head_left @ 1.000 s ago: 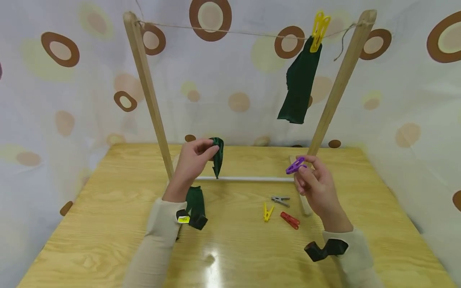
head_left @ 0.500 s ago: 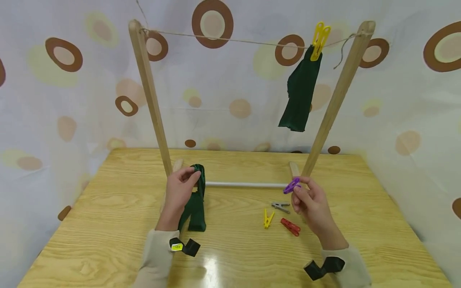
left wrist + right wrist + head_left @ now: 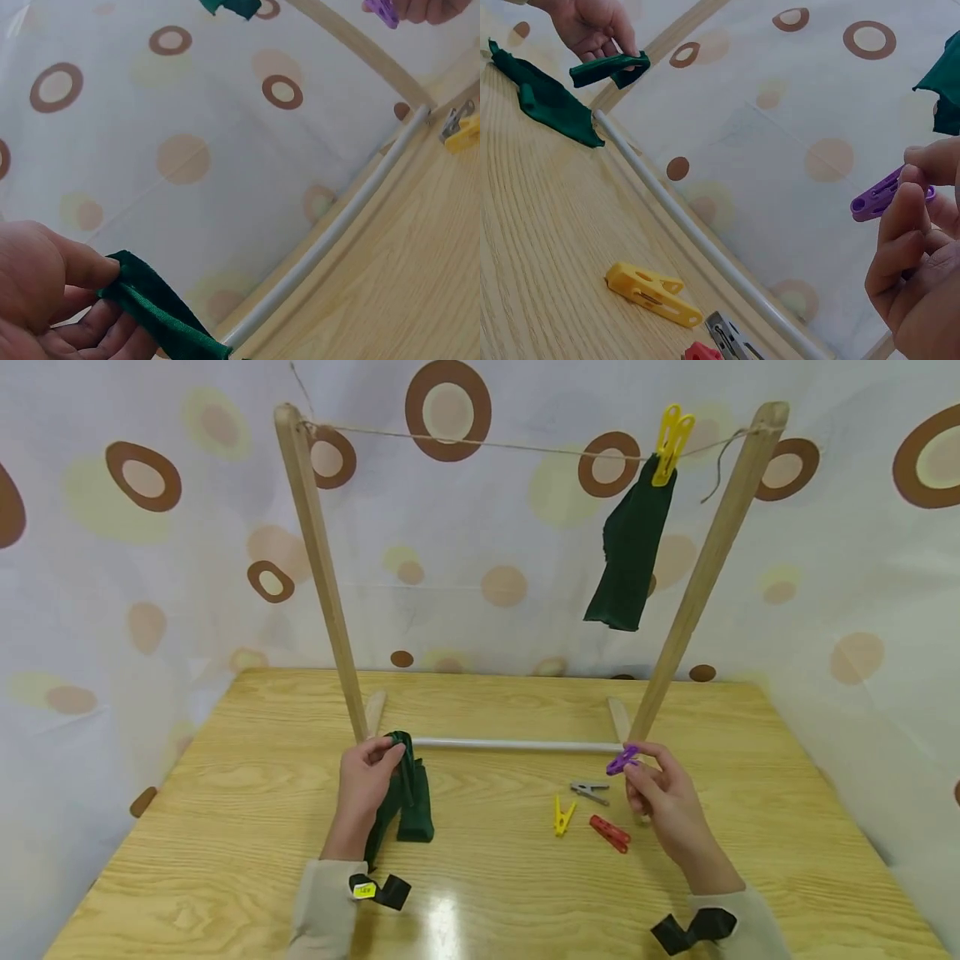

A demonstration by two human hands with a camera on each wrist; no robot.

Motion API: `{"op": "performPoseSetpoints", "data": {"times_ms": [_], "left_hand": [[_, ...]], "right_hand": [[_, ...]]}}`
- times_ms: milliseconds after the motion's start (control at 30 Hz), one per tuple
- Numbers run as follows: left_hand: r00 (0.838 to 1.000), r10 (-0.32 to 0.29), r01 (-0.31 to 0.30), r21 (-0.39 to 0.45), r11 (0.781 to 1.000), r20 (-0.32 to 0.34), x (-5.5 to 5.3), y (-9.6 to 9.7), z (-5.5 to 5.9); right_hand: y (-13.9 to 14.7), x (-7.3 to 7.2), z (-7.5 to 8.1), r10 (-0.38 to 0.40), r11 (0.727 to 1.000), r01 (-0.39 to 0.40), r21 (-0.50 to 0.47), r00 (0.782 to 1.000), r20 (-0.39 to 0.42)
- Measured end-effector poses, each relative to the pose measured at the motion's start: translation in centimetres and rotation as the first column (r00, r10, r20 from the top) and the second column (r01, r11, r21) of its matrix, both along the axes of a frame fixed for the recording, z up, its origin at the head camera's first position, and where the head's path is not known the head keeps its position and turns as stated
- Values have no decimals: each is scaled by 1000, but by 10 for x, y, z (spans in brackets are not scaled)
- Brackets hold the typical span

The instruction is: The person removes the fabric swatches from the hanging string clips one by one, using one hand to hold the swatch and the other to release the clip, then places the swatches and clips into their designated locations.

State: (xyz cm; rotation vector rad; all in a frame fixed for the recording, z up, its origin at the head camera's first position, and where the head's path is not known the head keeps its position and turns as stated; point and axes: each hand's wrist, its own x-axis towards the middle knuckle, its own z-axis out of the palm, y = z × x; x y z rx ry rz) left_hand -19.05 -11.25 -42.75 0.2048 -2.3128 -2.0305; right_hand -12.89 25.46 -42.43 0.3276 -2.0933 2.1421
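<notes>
My left hand (image 3: 363, 785) pinches a folded strip of dark green cloth (image 3: 161, 307) between thumb and fingers, low over the table's left side. A second dark green cloth (image 3: 551, 105) lies on the wood just beneath it; in the head view the hand partly covers it. On the right, my right hand (image 3: 667, 802) holds a purple clothespin (image 3: 621, 762) between thumb and fingers, near the foot of the right post. Another dark green cloth (image 3: 633, 543) hangs from the string line (image 3: 487, 443), clipped by a yellow clothespin (image 3: 672, 446).
Two wooden posts (image 3: 322, 568) carry the line, with a white rod (image 3: 517, 744) joining them low down. A grey clothespin (image 3: 590, 791), a yellow clothespin (image 3: 562, 816) and a red clothespin (image 3: 611, 833) lie on the table (image 3: 487, 893). Patterned fabric (image 3: 480, 527) backs the table.
My left hand has come down and left with its green cloth, from above the rod to over the cloth on the table. The right hand, still holding the purple clothespin, is slightly lower.
</notes>
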Motion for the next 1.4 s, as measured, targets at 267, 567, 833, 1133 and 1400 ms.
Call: {"op": "performPoseSetpoints", "data": {"times_ms": [267,567,833,1133,1400], "left_hand": [[999,-35,39,-115,993,33,-1,-21,-3],[975,-220,220,-189,957,23,0,-22,-8],[964,-257,268,-261,928,74,1,-23,-8],[982,-161,188,-457,869,98,2,-28,-7],[983,-176,182,-179,967,53,-1,-26,-5]], "right_hand": [[6,-6,-15,-2,995,1,99,1000,17],[17,-12,-32,60,984,-53,171,998,-34],[21,-15,-42,81,944,-100,315,994,71],[24,-17,-46,121,905,-152,397,987,103],[27,-19,-48,136,893,-174,414,983,120]]}}
